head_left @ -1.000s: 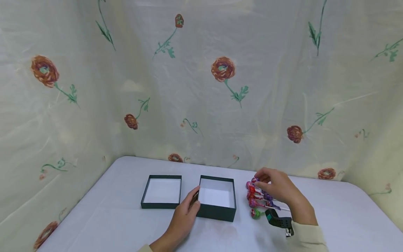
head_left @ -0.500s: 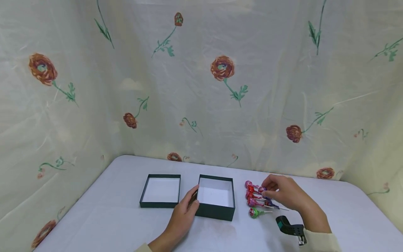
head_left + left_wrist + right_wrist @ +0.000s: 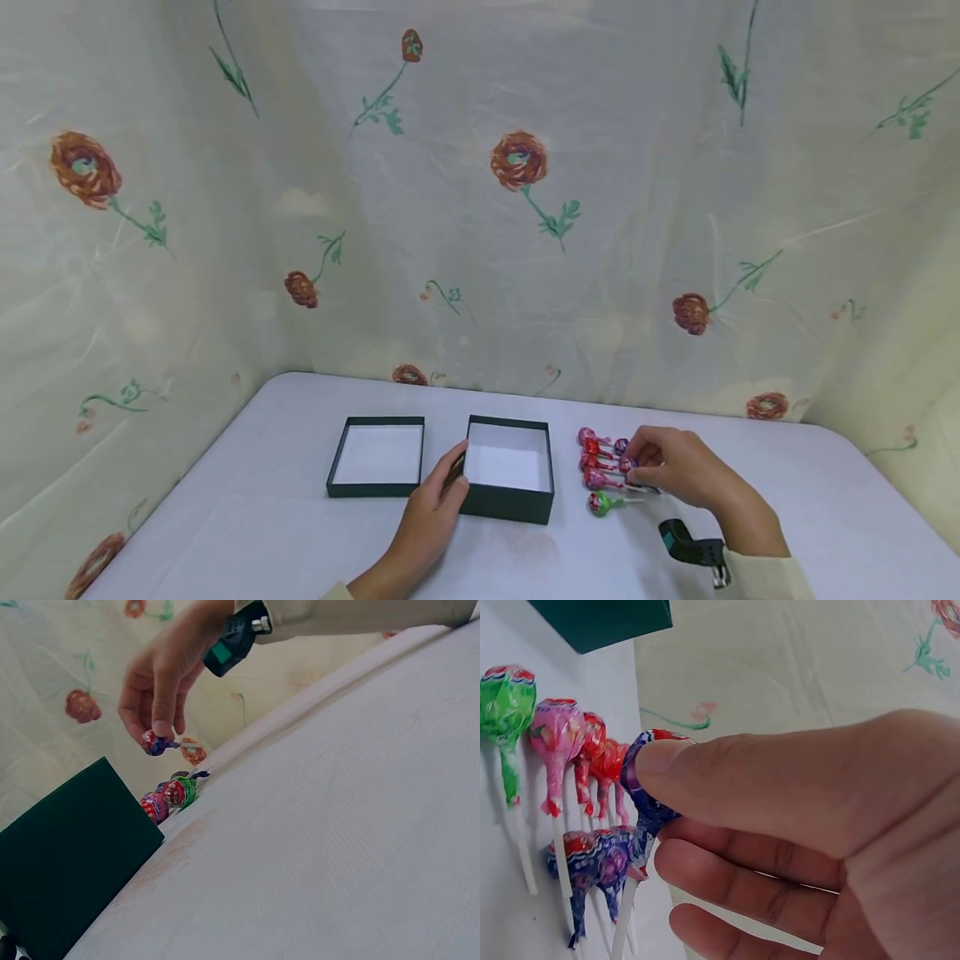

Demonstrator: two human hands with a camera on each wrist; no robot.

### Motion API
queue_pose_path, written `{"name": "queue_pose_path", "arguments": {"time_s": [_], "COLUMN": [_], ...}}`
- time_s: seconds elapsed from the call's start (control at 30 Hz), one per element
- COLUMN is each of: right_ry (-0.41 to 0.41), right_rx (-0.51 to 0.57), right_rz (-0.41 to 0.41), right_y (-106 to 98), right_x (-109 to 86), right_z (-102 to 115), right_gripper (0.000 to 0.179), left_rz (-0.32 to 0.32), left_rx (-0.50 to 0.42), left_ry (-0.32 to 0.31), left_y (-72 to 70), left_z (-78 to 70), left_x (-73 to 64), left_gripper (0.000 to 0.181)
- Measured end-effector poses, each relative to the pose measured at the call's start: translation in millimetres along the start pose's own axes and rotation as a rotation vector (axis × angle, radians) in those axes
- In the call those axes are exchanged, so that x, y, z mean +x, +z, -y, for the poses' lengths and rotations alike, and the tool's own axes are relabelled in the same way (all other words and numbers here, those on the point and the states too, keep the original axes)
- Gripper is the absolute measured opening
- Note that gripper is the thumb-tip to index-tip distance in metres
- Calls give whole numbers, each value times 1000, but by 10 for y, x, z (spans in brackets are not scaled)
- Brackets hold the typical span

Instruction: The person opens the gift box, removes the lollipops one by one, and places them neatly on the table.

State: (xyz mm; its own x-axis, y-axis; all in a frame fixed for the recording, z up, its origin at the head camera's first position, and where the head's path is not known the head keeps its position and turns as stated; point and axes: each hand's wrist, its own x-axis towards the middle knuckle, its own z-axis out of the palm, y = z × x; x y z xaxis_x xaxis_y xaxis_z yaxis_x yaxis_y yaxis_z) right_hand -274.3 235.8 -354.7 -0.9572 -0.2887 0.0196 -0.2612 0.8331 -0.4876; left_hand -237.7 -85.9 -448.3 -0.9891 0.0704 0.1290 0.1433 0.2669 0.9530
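Note:
In the head view, my left hand (image 3: 427, 510) grips the left side of a dark green box (image 3: 510, 504) with a white inside, thumb near its front corner. My right hand (image 3: 678, 471) pinches a purple-blue wrapped lollipop (image 3: 656, 795) by its head between thumb and fingers. The lollipop's white stick points down in the right wrist view. In the left wrist view it hangs above the other sweets. Beneath lie pink and red lollipops (image 3: 597, 479) in a column, a green lollipop (image 3: 600, 503) nearest me, and more purple lollipops (image 3: 600, 859), partly hidden by the hand in the head view.
A shallow dark-green-rimmed lid (image 3: 377, 450), white inside, lies left of the box. The white-covered table (image 3: 247, 517) meets a flowered cloth backdrop (image 3: 450, 208) behind and at both sides. A dark wrist device (image 3: 693, 550) is on my right wrist.
My right hand has moved right and closer to me with the lollipop in its fingers, uncovering the pink and red ones. My left hand stays on the box; the view has shifted slightly.

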Motion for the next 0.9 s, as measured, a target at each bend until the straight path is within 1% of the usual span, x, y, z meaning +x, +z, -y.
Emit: {"name": "queue_pose_path", "arguments": {"time_s": [0.2,0.4,0.6,0.9], "right_ry": [23,25,57,103], "right_rx": [16,-14,-6,-20], "right_rz": [17,15,37,54], "right_y": [43,55,90,139], "right_x": [-31,-16,-11,-8], "right_z": [-44,-87,-116,-160], "right_gripper": [16,16,13,14], "left_rz": [-1,-18,-23,-11], "left_rx": [3,12,13,8], "left_ry": [-24,-21,-19,-14], "left_y": [-16,-35,-24,11], "left_z": [13,10,-3,-17], "left_x": [-9,-14,-10,8], "left_gripper": [48,47,47,47]}}
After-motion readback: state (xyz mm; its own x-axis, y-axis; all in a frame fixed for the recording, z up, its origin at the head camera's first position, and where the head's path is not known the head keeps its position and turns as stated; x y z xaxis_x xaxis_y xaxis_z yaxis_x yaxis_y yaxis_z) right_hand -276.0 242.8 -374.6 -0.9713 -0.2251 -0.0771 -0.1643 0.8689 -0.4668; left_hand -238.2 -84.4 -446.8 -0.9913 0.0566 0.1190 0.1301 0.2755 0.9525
